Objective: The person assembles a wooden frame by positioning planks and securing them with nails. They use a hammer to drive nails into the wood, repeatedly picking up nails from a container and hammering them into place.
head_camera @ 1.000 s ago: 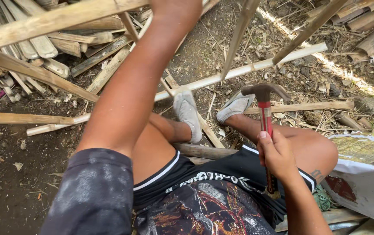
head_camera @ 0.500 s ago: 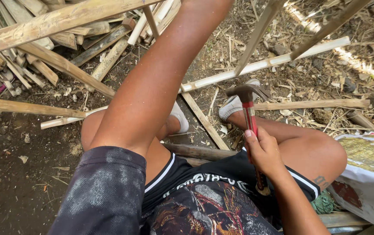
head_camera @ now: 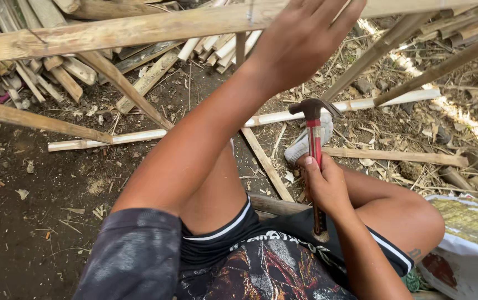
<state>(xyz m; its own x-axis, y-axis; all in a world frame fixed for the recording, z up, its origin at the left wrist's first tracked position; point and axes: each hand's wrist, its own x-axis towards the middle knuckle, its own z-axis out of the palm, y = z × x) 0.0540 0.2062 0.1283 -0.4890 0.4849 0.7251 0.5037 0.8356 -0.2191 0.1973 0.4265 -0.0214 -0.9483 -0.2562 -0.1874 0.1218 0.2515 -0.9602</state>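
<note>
My right hand (head_camera: 325, 183) grips the red handle of a claw hammer (head_camera: 314, 130), held upright above my lap with its dark head at the top. My left hand (head_camera: 300, 36) reaches up and forward to a long horizontal bamboo slat (head_camera: 116, 33) that crosses the top of the view. Its fingers rest spread on the slat, where a thin upright piece (head_camera: 240, 47) meets it. I sit on the ground with knees bent, one grey shoe (head_camera: 304, 141) visible behind the hammer.
Split bamboo strips (head_camera: 55, 78) lie piled at the upper left. Long poles (head_camera: 155, 135) and slanted sticks (head_camera: 439, 69) cross the dirt ground. A white sack (head_camera: 472, 255) lies at the lower right. Dry leaves and chips litter the soil.
The view has tilted so my left hand on the slat now shows. The hammer in my right hand has shifted a little left and stays upright.
</note>
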